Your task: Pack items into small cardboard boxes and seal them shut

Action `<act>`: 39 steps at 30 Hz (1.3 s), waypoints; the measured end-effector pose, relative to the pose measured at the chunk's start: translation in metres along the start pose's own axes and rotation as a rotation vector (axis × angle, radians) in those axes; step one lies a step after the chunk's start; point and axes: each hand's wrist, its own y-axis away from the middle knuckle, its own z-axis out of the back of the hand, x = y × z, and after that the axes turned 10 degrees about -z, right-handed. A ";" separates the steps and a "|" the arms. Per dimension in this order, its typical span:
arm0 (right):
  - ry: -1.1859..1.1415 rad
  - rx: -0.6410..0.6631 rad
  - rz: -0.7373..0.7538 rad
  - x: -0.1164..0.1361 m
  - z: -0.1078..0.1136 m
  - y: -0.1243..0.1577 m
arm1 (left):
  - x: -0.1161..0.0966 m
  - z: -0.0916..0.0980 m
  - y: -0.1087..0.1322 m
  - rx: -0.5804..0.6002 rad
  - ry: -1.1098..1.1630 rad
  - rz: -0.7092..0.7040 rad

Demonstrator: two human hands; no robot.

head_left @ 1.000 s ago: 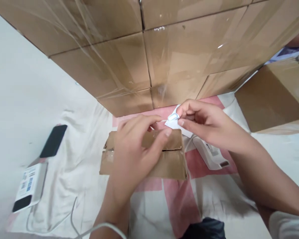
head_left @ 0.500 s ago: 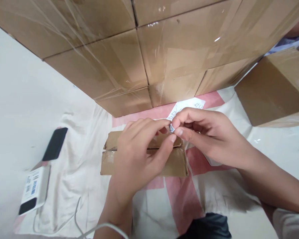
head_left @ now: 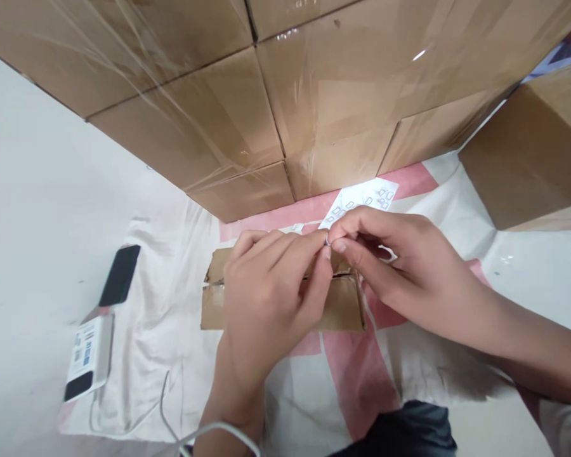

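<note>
Stacked cartons (head_left: 333, 101), tiny sticker (head_left: 327, 240) pinched in right hand (head_left: 404, 266), against left hand (head_left: 273, 285)

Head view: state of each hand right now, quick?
Left hand: closed, pinching a tiny blue-white piece.
Right hand: closed, pinching the same piece.
</note>
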 end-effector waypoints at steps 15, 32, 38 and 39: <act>-0.100 0.049 -0.057 -0.001 0.001 0.002 | -0.001 0.006 -0.002 0.002 0.220 0.176; -0.153 0.113 -0.075 -0.004 0.001 -0.001 | 0.005 0.009 -0.001 -0.029 0.225 0.127; -0.115 0.093 -0.051 -0.003 0.000 -0.001 | 0.007 0.010 -0.001 -0.037 0.211 0.061; -0.099 0.083 -0.042 -0.003 -0.001 0.000 | 0.007 0.010 0.000 -0.034 0.202 0.053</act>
